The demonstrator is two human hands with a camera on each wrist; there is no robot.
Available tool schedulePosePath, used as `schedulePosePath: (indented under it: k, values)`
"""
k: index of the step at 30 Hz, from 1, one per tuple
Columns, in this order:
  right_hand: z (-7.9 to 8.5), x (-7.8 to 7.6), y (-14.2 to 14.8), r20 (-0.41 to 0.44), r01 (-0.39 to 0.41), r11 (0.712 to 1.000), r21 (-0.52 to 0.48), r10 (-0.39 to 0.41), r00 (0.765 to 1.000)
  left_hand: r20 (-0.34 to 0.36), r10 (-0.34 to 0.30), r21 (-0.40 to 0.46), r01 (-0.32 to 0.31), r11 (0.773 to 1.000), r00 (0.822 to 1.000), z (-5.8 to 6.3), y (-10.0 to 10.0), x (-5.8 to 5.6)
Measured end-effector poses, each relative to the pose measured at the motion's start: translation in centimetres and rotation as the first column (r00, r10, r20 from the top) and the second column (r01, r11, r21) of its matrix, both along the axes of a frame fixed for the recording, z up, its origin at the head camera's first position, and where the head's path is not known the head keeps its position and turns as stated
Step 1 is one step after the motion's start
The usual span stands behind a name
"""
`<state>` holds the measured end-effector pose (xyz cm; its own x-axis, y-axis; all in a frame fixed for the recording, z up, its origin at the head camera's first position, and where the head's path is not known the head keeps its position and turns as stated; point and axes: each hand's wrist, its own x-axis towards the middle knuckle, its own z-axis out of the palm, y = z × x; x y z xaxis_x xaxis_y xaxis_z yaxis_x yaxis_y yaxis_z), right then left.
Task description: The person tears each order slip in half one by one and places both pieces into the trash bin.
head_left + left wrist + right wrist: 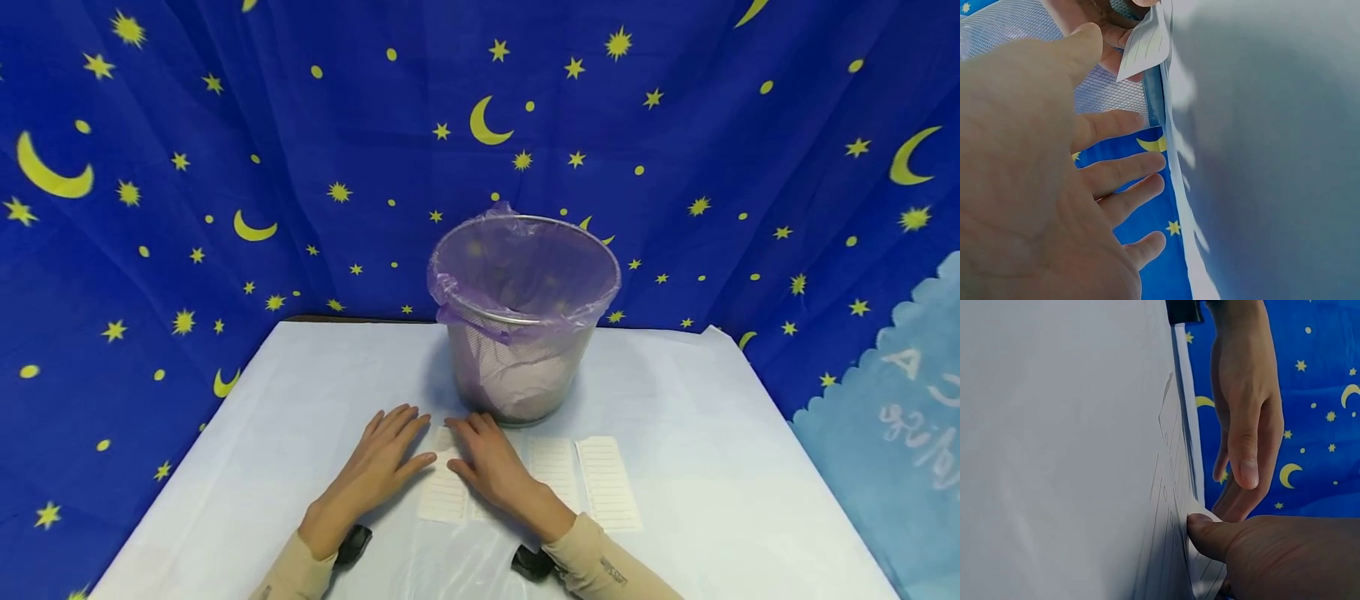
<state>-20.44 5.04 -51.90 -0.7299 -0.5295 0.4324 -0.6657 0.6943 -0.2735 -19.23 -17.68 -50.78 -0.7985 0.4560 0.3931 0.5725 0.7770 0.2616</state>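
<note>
Several lined paper slips (607, 483) lie in a row on the white tabletop, in front of a mesh wastebasket (468, 354). My right hand (497, 467) is over the left part of the row, covering some of it. Between its thumb and fingers it pinches one lined paper slip (1147, 47), whose end bends up off the table; the thumb (1207, 531) lies against it in the right wrist view. To the left, my left hand (378, 467) holds nothing, its fingers extended and spread, its thumb near the leftmost slip (442, 502).
A thin purple bag (450, 292) lines the wastebasket and folds over its metal rim. Behind the white-covered table (720, 467) hangs a blue curtain (360, 108) with yellow moons and stars. A light blue cloth (862, 425) hangs at the right.
</note>
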Motion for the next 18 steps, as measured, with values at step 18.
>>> schedulePosePath:
  k: [18]
  values:
    - [0.65, 0.11, -0.01, -0.041, -0.011, 0.942, -0.335, -0.003, 0.999, -0.014, -0.023, 0.0, 0.023, 1.0, 1.0, 0.17, 0.38, 0.24]
